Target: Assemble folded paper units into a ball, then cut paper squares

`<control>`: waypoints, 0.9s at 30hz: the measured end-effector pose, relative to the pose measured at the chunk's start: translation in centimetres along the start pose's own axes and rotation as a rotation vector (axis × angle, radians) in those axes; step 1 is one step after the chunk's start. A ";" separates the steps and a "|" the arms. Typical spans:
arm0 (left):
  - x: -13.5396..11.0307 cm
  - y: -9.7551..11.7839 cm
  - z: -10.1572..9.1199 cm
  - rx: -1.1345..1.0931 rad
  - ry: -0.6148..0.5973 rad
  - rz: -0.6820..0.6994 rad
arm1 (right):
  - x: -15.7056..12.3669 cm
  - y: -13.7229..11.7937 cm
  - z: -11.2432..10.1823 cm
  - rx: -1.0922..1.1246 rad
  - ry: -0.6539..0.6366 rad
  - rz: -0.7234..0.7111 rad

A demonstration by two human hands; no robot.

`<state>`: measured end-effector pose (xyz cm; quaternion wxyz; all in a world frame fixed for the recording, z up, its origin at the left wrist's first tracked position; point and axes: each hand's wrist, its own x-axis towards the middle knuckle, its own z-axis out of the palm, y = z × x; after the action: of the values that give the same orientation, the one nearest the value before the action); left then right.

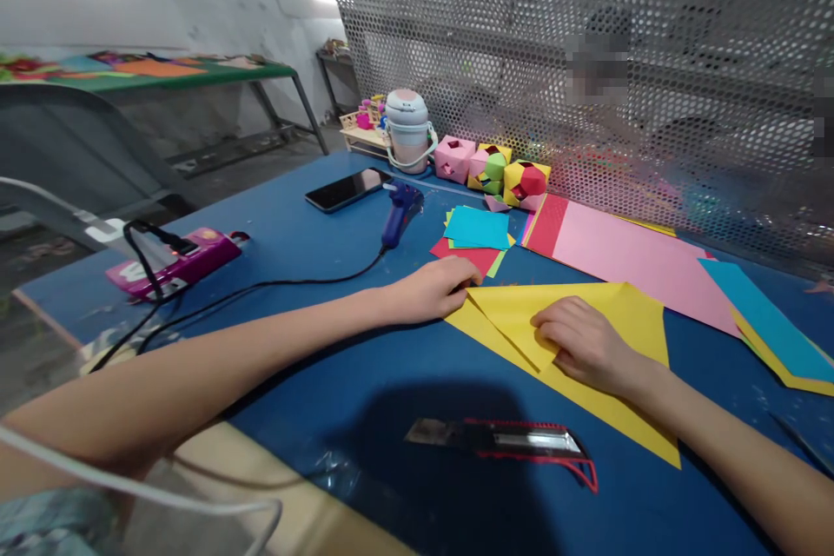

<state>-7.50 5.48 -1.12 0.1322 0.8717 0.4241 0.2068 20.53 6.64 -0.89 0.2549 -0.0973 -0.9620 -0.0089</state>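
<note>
A sheet of yellow paper (625, 313) lies on the blue table with a flap folded over towards me. My left hand (433, 288) is closed at its left corner, fingers curled over the paper's edge. Curled fingers of my right hand (586, 343) hold the loose flap near the middle of the sheet; the fingertips are partly hidden. Nearer to me, apart from both hands, lies a red and black utility knife (521, 439) with its blade out, pointing left. Small squares of blue paper (479, 228), with red and green ones beneath, sit just beyond my left hand.
A blue glue gun (400, 213) trails its cord to a magenta power strip (175, 261). Behind are a phone (352, 189), a lidded cup (408, 132) and several folded paper balls (525, 182). Pink sheets (645, 256) lie along the perforated metal screen (521, 43).
</note>
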 end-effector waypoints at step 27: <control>-3.0 0.5 -2.5 -0.219 -0.131 0.107 | -2.9 -1.7 -3.0 -0.081 -0.195 0.087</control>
<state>-9.98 2.92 0.52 0.2428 0.8850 0.3425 0.2014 24.14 4.29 0.37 0.1561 -0.1498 -0.9759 -0.0273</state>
